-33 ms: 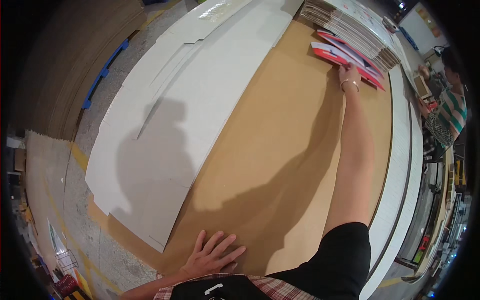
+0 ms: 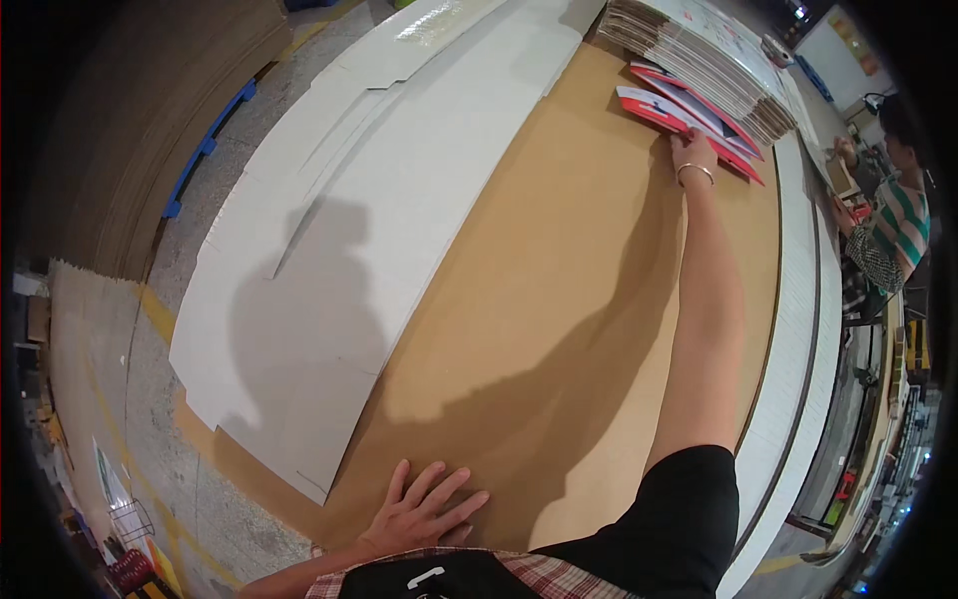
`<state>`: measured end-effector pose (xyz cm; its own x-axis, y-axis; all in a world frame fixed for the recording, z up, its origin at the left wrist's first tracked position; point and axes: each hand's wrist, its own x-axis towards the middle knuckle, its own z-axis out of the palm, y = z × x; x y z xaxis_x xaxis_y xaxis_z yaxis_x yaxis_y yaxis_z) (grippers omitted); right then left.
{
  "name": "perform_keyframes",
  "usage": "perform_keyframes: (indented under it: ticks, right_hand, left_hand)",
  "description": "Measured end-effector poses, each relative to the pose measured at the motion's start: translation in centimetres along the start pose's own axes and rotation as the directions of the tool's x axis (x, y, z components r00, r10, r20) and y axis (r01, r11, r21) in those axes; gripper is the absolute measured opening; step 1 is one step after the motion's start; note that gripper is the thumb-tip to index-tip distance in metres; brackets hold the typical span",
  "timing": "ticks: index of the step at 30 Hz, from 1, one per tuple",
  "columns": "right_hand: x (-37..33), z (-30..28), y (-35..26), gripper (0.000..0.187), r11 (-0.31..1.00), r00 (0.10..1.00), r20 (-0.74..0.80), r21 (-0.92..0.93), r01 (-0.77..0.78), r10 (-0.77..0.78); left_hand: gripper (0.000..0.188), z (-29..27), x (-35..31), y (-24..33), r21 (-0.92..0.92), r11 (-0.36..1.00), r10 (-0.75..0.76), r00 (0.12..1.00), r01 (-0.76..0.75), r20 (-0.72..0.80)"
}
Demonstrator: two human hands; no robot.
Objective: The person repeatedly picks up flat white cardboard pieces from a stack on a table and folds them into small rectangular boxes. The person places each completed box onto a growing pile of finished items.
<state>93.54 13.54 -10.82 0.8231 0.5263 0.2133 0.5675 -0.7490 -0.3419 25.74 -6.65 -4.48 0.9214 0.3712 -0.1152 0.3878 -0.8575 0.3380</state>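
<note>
My left hand (image 2: 424,511) lies flat on a large brown cardboard sheet (image 2: 539,270), its fingers spread, with nothing in it. At the far right my right arm is stretched out, and my right hand (image 2: 694,157) is closed on the near edge of a red-and-white printed card piece (image 2: 641,104). Its fingertips are partly hidden by the piece. Just behind it leans a second red-edged printed piece (image 2: 689,92), tilted against a stack of folded cardboard (image 2: 689,50).
A long white cardboard sheet (image 2: 429,180) covers the left part of the brown one. Beyond the floor at left stands a tall brown cardboard stack (image 2: 100,150) by a blue pallet edge (image 2: 208,148). A co-worker in a striped top (image 2: 903,225) is at the far right.
My right hand and the printed piece in it have shifted very slightly left. My left hand stays where it was.
</note>
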Motion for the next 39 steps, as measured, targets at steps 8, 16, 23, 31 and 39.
perform_keyframes:
  ticks: [8,16,23,31,39]
  right_hand:
    - [-0.9,-2.9,-1.3,0.040,0.925,0.999,0.000,-0.379,0.034,-0.037]
    - [1.1,0.3,1.0,0.075,0.982,0.997,-0.053,-0.185,0.043,-0.054]
    - [-17.6,-0.5,0.7,0.070,0.695,0.945,-0.134,0.648,0.311,-0.298]
    - [-53.0,-12.3,-9.6,0.061,0.780,0.743,0.270,0.048,0.624,-0.612]
    - [-65.1,-21.0,6.3,0.058,0.931,0.880,0.306,0.075,0.358,-0.363]
  left_hand:
    - [0.058,-0.1,-0.2,-0.4,-0.023,1.000,0.012,0.999,-0.011,0.030]
    - [0.055,-0.2,-0.7,-0.8,-0.043,0.999,0.016,0.999,-0.014,0.051]
    - [0.053,0.3,-0.4,-0.4,-0.118,0.992,0.042,0.996,-0.052,-0.085]
    - [0.039,1.6,0.1,-2.2,-0.264,0.936,0.118,0.915,-0.231,-0.385]
    - [0.061,-6.3,-9.8,-20.6,0.122,0.919,-0.023,0.358,0.375,-0.933]
